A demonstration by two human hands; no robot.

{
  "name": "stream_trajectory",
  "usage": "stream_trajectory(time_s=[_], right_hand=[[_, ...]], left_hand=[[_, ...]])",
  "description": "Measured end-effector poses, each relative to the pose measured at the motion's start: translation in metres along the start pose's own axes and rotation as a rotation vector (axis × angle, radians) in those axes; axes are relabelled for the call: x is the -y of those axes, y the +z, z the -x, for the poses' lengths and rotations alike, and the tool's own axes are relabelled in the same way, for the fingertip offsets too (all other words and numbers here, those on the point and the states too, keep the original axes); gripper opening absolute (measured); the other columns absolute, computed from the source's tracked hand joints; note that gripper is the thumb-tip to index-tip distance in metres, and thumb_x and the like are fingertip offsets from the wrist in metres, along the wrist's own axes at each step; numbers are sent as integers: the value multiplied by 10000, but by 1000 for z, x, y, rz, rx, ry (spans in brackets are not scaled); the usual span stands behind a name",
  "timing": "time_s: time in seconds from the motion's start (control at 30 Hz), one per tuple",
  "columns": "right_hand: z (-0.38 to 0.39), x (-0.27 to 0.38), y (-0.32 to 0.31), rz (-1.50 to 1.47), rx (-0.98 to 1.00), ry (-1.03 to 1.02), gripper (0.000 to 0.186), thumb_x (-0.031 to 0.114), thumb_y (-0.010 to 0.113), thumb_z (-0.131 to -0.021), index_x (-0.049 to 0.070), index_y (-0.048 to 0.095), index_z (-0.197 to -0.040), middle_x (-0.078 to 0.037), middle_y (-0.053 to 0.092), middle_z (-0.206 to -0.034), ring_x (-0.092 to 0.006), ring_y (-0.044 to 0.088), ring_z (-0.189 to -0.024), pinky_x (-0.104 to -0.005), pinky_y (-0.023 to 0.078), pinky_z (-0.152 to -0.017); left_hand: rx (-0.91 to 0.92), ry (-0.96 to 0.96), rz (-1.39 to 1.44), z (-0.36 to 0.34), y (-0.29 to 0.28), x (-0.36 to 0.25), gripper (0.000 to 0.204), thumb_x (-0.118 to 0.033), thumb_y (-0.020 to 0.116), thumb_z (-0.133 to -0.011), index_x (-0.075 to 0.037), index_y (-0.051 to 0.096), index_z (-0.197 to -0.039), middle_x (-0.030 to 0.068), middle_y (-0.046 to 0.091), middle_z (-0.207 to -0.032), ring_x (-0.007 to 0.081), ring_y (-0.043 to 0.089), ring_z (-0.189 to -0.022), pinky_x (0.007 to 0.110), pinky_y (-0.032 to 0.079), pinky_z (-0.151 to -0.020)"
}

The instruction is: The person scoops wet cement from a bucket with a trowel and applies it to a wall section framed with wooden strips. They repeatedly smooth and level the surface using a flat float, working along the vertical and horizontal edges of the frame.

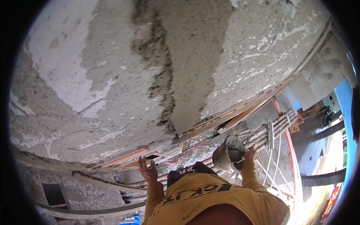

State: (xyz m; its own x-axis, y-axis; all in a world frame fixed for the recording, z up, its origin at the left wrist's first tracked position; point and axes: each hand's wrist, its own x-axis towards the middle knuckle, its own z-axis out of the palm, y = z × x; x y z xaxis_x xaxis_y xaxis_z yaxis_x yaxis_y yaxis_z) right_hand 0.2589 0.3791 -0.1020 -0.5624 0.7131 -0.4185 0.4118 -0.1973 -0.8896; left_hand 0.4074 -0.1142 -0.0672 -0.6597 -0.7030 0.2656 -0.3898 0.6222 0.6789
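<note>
Gripping the gray bucket (221,155) at its right rim are right-hand fingers (251,151).

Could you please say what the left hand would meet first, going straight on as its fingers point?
The left hand would likely meet the grey wall first, though the wooden planks near it may be closer; depth is unclear.
</note>
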Motion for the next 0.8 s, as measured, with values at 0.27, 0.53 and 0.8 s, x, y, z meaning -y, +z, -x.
stream_trajectory(time_s=[0.27, 0.53, 0.8], right_hand=[[-2, -29, -39, -122, -35, -108, 264, 309, 488, -882, 67, 491, -778, -4, 408, -556, -108, 375, -376, -267, 299, -321], [64, -9, -23, -326, -49, 22, 206, 257, 479, -870, 73, 487, -780, 28, 365, -542, -77, 334, -375, -238, 279, -328], [153, 28, -16, -450, -85, 2, 199, 268, 547, -868, 85, 495, -808, 51, 351, -540, -48, 313, -403, -218, 253, -354]], left_hand=[[-338, 217, -305, -74, 18, -63, 911, -692, 312, -830, -49, 83, -1434, 200, 80, -1477, 386, 130, -1355, 526, 141, -1086], [-173, 250, -313, -75, -10, -54, 936, -685, 354, -815, -22, 98, -1424, 219, 38, -1475, 375, 86, -1363, 535, 133, -1091], [611, 414, 416, -29, -29, -67, 678, -316, 570, -859, 18, 259, -1360, 219, 351, -1341, 344, 399, -1208, 457, 324, -1005]])
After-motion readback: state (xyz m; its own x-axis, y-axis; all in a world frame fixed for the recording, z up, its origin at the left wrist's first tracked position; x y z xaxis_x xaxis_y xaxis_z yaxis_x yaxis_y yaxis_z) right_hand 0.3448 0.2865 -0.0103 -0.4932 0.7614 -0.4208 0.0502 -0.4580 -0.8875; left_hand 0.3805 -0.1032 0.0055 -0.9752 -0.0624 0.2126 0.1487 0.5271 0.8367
